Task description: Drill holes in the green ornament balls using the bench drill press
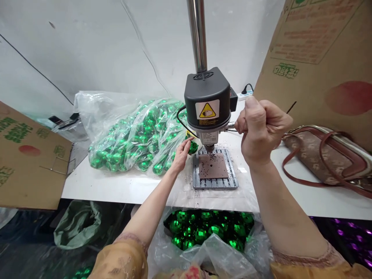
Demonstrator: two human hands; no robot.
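A black benchtop drill press [207, 95] stands upright on the white table, its chuck pointing down. My right hand [263, 128] is closed in a fist around the drill press's feed handle [231, 125]; most of the handle is hidden by the fingers. Just left of the chuck, my left hand [182, 154] grips a shiny green faceted ball [193, 147] by its side. Under the chuck, a brown square board [213, 167] with a small dark hole lies on the slotted metal base [215, 185]. Dark shavings are scattered over both.
Left of the press lies a clear plastic bag [124, 135] full of green balls. More green balls [209, 232] fill an open bag below the table's front edge. A handbag [328, 155] and a tall carton [322, 58] stand right, another carton [29, 162] left.
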